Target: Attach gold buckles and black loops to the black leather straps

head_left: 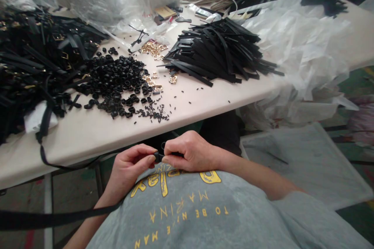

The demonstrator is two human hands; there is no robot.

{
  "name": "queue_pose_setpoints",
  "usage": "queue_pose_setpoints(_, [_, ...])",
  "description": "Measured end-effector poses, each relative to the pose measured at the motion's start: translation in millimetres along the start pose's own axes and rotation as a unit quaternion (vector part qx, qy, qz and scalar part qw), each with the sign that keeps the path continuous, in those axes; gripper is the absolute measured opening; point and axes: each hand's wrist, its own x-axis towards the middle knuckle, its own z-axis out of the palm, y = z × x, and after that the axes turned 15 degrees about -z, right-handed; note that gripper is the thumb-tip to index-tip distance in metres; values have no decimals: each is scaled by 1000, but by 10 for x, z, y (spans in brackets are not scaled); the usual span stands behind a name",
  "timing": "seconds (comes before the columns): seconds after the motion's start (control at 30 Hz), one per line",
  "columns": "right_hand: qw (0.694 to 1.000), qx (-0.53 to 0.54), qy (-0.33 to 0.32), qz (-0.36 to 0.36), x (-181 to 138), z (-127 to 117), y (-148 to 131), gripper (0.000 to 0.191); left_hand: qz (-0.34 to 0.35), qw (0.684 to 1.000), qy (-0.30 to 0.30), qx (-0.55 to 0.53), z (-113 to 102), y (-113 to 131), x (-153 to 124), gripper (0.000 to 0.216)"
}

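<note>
Both hands pinching a small black piece close to the chest, below the table edge.

Left hand and right hand are each closed on the piece, thumb and fingertips meeting at it, knuckles almost touching. A long black strap runs from under the left wrist out to the lower left edge; whether it joins the piece cannot be told. The hands sit over a grey shirt with yellow lettering. On the table above: a spread of black rings near the middle, gold buckles just beyond them, a pile of cut black strips to the right, and a large heap of black straps on the left. Clear plastic sheeting drapes over the table's right end.
</note>
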Motion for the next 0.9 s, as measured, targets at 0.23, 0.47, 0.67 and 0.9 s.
queue_pose_setpoints(0.23, [999, 37, -18, 3, -90, 19, -97, 21, 22, 992, -118, 40, 30, 29, -23, 9])
queue_pose_setpoints(0.47, [999, -14, 51, -5, -78, 118, -14, 22, 13, 998, -53, -35, 58, -30, -25, 12])
queue_pose_setpoints(0.67, [987, 36, 155, 11, -22, 177, 65, 18, 65, 991, -46, -109, 76, -18, 95, 18])
queue_pose_setpoints(0.9, [953, 152, 259, 46, -76, 164, 188, 63, 279, 946, 109, -124, 52, 471, 207, 20])
